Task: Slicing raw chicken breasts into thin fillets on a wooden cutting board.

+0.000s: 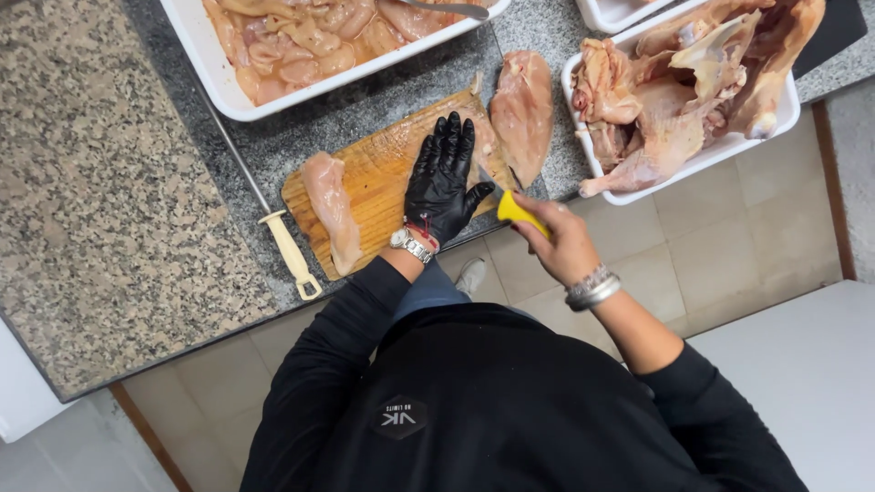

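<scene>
My left hand (442,178), in a black glove, lies flat with fingers spread on a piece of raw chicken on the wooden cutting board (383,159). My right hand (561,241), bare, grips the yellow handle of a knife (518,211); its blade points toward the meat under the gloved hand and is mostly hidden. A large raw chicken breast (524,109) lies at the board's right end. Another pale raw chicken fillet (330,210) rests on the board's left end.
A white tray of raw chicken pieces (219,73) stands at the back left. Another white tray with chicken carcasses (784,114) is at the right. A sharpening steel with a cream handle (287,251) lies left of the board on the granite counter (91,182).
</scene>
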